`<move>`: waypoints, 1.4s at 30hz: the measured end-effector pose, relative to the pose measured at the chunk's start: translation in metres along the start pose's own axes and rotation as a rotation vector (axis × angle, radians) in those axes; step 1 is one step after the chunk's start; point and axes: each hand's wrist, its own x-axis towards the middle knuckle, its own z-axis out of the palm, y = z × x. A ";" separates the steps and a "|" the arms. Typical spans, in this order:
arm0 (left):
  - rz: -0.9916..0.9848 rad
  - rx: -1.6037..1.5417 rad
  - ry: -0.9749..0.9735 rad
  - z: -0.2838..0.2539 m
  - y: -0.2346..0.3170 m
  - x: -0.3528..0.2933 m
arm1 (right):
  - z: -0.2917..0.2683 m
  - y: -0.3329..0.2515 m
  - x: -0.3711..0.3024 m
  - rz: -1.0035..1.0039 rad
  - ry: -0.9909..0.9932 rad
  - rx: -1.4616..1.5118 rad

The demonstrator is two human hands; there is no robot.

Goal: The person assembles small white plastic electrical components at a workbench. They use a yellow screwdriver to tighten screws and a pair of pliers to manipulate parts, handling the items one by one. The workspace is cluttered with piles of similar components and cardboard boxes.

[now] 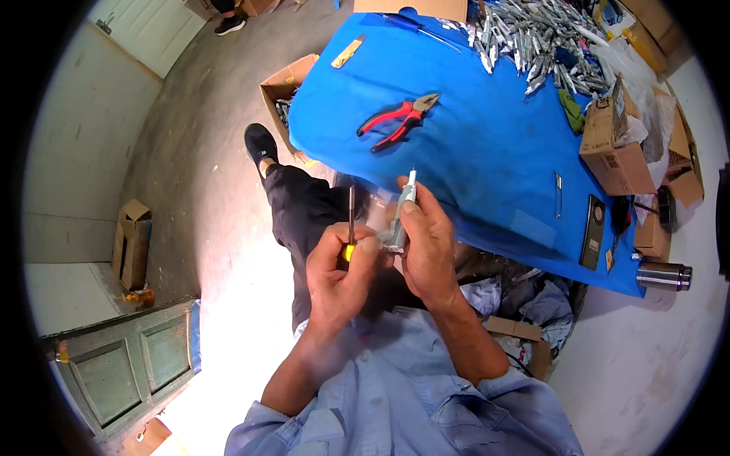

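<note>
My left hand (334, 270) is closed round the yellow handle of a screwdriver (351, 209), its thin shaft pointing up. Just to the right, my right hand (432, 247) grips a slim grey pen-like piece (399, 228) with a white tip and a fine point at its upper end. Both hands are close together over my lap, in front of the table's near edge. The screwdriver shaft stands apart from the grey piece; my left fingertips are near its lower end, and whether they touch it I cannot tell. Red-and-black pliers (399, 121) lie on the blue cloth beyond.
The blue-covered table (487, 144) bears a heap of grey pieces (525, 42), a yellow cutter (348, 51), a blue-handled screwdriver (411, 26), a phone (592, 232) and a steel flask (664, 276). Cardboard boxes (620, 144) crowd the right side; an open carton (285, 83) stands left.
</note>
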 end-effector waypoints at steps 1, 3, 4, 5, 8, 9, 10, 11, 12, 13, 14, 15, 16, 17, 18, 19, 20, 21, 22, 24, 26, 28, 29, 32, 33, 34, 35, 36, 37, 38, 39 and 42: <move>-0.020 -0.019 -0.003 -0.003 -0.006 0.000 | 0.001 0.002 0.002 -0.018 0.003 0.008; -0.046 -0.060 -0.014 -0.007 -0.012 0.000 | 0.003 0.003 0.002 -0.031 0.007 0.016; -0.051 -0.082 -0.022 -0.009 -0.014 0.001 | 0.005 0.003 0.002 -0.026 0.006 0.016; -0.057 -0.107 -0.029 -0.012 -0.015 0.002 | 0.007 0.004 0.002 -0.021 0.007 0.014; -0.093 -0.130 -0.030 -0.017 -0.016 0.005 | 0.006 0.010 0.004 -0.045 -0.031 -0.013; -0.074 -0.128 -0.030 -0.018 -0.018 0.005 | 0.007 0.012 0.004 -0.036 -0.017 -0.002; -0.056 -0.125 -0.030 -0.019 -0.020 0.006 | 0.010 0.012 0.004 -0.026 -0.003 0.008; -0.033 -0.123 -0.031 -0.020 -0.021 0.009 | 0.012 0.013 0.005 -0.020 0.009 0.019; -0.011 -0.086 -0.043 -0.022 -0.020 0.011 | 0.013 0.014 0.006 -0.002 0.011 0.047; 0.011 -0.050 -0.056 -0.024 -0.018 0.013 | 0.014 0.015 0.007 0.016 0.013 0.075; 0.037 -0.013 -0.071 -0.025 -0.015 0.015 | 0.015 0.015 0.008 0.030 0.016 0.103; 0.026 0.048 -0.052 -0.027 -0.014 0.016 | 0.015 0.015 0.011 0.031 0.021 0.108; 0.015 0.110 -0.034 -0.028 -0.012 0.016 | 0.013 0.014 0.014 0.032 0.026 0.113; 0.002 0.166 -0.023 -0.028 -0.011 0.016 | 0.010 0.011 0.017 0.029 0.039 0.116; -0.015 0.179 -0.037 -0.030 -0.006 0.014 | 0.007 0.008 0.020 0.011 0.054 0.087; -0.032 0.191 -0.051 -0.033 0.001 0.010 | 0.003 0.004 0.023 -0.006 0.071 0.057; -0.038 0.187 -0.093 -0.037 0.002 0.006 | -0.002 -0.001 0.024 -0.022 0.096 0.028; -0.020 0.240 -0.126 -0.038 0.004 0.002 | -0.007 -0.003 0.028 -0.038 0.113 0.022; -0.001 0.293 -0.159 -0.039 0.006 -0.002 | -0.013 -0.005 0.032 -0.055 0.131 0.016; 0.002 0.341 -0.209 -0.037 0.009 -0.012 | -0.018 -0.011 0.040 -0.072 0.156 0.013; 0.063 0.404 -0.304 -0.029 0.009 -0.016 | -0.022 -0.016 0.044 -0.079 0.190 0.020; 0.117 0.461 -0.410 -0.025 0.008 -0.016 | -0.028 -0.018 0.048 -0.114 0.187 -0.006; 0.124 0.464 -0.420 -0.022 0.006 -0.015 | -0.031 -0.019 0.049 -0.131 0.186 -0.019; 0.127 0.479 -0.427 -0.011 0.003 -0.009 | -0.037 -0.020 0.051 -0.163 0.194 -0.064; 0.116 0.485 -0.411 -0.009 0.004 -0.007 | -0.041 -0.020 0.052 -0.194 0.197 -0.109; 0.104 0.491 -0.395 -0.006 0.005 -0.005 | -0.046 -0.020 0.055 -0.225 0.200 -0.155; 0.135 0.501 -0.400 -0.004 0.004 -0.002 | -0.049 -0.020 0.057 -0.254 0.203 -0.200; 0.166 0.511 -0.404 -0.002 0.003 0.001 | -0.050 -0.021 0.057 -0.268 0.205 -0.222; 0.198 0.520 -0.409 0.000 0.002 0.003 | -0.050 -0.024 0.056 -0.281 0.206 -0.244; 0.164 0.512 -0.408 0.003 0.003 0.004 | -0.051 -0.026 0.056 -0.295 0.209 -0.265; 0.131 0.503 -0.407 0.006 0.004 0.005 | -0.055 -0.027 0.057 -0.297 0.206 -0.279; 0.117 0.470 -0.385 0.011 0.002 0.010 | -0.065 -0.033 0.063 -0.302 0.197 -0.331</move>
